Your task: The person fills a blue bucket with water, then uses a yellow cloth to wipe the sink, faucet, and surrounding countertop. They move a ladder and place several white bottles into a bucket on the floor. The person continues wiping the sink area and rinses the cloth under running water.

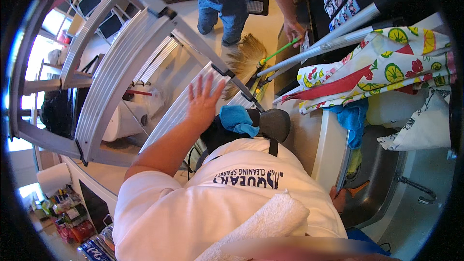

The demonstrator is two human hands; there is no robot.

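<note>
My left hand (206,98) is spread wide over a lower tread of an aluminium stepladder (121,61); whether it touches the metal is unclear. Nothing is held in it. Low on the right, my right hand (338,199) is at the front edge of a metal sink (384,174), partly hidden by my body, and its grip is unclear. A blue cloth (237,119) hangs at my waist, and a white towel (264,221) lies across my chest. Beside the sink, another blue cloth (353,123) hangs beneath a fruit-print cloth (395,69).
Another person in jeans (221,7) stands ahead, one hand (294,32) at the green handle of a straw broom (246,59). Metal poles (311,54) slant across on the right. A white bin (125,121) is behind the ladder. Bottles (70,210) stand at lower left.
</note>
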